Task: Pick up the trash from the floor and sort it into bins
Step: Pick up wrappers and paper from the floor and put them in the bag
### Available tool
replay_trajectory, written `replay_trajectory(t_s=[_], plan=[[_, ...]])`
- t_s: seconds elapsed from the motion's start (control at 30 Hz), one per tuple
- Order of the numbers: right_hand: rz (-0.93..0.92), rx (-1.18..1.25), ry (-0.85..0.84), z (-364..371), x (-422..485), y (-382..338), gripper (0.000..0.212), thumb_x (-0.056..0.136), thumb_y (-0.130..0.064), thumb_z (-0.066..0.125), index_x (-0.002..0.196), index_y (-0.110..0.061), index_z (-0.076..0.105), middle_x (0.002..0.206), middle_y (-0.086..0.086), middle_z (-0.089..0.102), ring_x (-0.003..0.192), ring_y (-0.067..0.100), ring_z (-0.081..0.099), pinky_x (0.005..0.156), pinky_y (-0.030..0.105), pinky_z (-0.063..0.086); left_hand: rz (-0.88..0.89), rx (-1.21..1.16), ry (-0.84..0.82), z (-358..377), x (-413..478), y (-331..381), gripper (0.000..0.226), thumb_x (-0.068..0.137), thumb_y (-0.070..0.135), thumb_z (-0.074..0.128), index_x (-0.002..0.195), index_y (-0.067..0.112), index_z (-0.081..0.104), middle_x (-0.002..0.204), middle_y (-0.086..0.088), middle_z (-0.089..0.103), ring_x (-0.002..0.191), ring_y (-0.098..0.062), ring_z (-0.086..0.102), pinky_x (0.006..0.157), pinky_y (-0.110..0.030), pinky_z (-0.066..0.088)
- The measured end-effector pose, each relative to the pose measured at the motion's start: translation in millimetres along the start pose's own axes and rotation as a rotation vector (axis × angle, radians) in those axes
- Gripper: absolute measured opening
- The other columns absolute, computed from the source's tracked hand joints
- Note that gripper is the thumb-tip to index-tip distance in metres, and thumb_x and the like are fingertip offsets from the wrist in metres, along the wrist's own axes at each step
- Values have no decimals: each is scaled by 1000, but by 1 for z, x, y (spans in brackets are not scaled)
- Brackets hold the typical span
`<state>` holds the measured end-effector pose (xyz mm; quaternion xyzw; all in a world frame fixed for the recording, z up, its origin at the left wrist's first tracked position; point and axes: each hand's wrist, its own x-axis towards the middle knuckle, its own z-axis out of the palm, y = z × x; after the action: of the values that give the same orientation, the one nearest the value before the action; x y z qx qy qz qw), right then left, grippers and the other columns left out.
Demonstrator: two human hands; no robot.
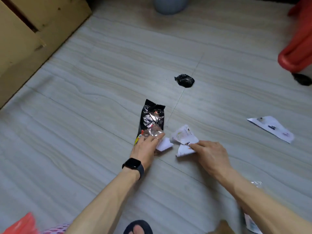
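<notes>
Black foil wrapper [152, 119] lies on the floor [84, 132]; we note our left hand [145, 147] gripping its near end. Just right of the wrapper our right hand [209, 154] pinches torn white paper [184, 137]. Beyond the wrapper: crumpled black bag [184, 80].

1. Two hands: left hand [145, 147], right hand [211, 154].
2. One black snack wrapper [152, 120].
3. Three torn paper scraps by the hands: left scrap [165, 144], middle scrap [183, 135], right scrap [184, 151].
4. One flat paper sheet [271, 128] farther right; one more paper piece [251, 223] at the lower right edge.
5. Two crumpled black plastic lumps: near lump [184, 80], far lump [302, 79] beside the red bin.
6. Two bins: red bin [298, 48], grey bin [170, 5], both cut off by the frame.
7. One cardboard box [33, 31].
8. One red bag [22, 223].
9. One wristwatch [133, 163], one ring [157, 139], one sandalled foot [138, 227].
</notes>
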<state>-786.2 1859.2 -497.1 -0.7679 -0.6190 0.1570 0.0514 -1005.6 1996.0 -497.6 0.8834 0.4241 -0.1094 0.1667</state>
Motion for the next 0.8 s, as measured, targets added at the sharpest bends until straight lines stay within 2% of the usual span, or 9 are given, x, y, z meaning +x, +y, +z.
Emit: replay_trajectory(t_s=[0.07,0.1,0.2,0.3,0.4,0.47,0.53,0.67,0.8], plan=[[92,36,-17,-6,-17,1,50,58,-8,79,102,-33,76,91,-2,75,68,33,69,51,35,52,110,-45,-35,-2,-8,3,65,95,24,58,151,42,30,134,6,54,118,-28,50,91,-34,45],[131,66,0,-12,-24,1,45,68,-12,76,107,-34,74,96,-2,74,74,34,69,55,35,52,151,-92,-60,-7,-12,5,66,91,28,64,149,39,35,135,4,55,121,-28,52,93,-34,46],[227,129,31,-29,-44,0,22,93,-28,55,112,-33,66,106,-4,66,95,32,64,67,36,48,161,-170,-69,-31,-26,7,64,85,10,67,142,31,50,144,6,49,126,-21,52,92,-27,45],[236,145,104,-48,-66,-4,13,95,-31,52,97,-23,61,97,0,64,93,34,62,65,36,45,154,-121,37,-58,-35,1,64,79,-7,52,131,30,60,139,11,51,121,-19,56,84,-24,46],[247,144,121,-75,-91,-20,17,97,-34,50,91,-19,57,95,2,64,92,35,61,62,34,38,139,-104,135,-93,-52,-1,61,79,-12,50,125,25,66,130,6,61,117,-21,59,79,-20,42],[213,117,126,-103,-105,-41,20,97,-36,48,91,-19,56,97,1,65,93,34,61,62,34,36,149,-128,211,-127,-77,-1,59,79,-9,51,120,30,68,124,4,65,111,-25,62,81,-29,53],[163,90,134,-131,-117,-69,21,98,-36,45,91,-19,54,98,2,66,93,33,61,62,34,36,173,-147,283,-157,-106,-8,58,79,-6,50,114,37,67,119,7,65,103,-26,65,73,-38,58],[65,127,151,-178,-138,-143,16,96,-32,47,82,-23,49,94,4,66,90,32,59,62,35,36,222,-63,407,-205,-188,-30,59,73,-13,50,110,29,71,111,6,68,102,-23,65,76,-35,56],[-60,177,137,-184,-154,-220,14,92,-33,52,83,-23,49,93,8,68,87,35,61,65,38,47,216,61,412,-219,-279,-74,65,62,-15,54,106,29,71,105,8,69,96,-24,66,72,-34,57]])
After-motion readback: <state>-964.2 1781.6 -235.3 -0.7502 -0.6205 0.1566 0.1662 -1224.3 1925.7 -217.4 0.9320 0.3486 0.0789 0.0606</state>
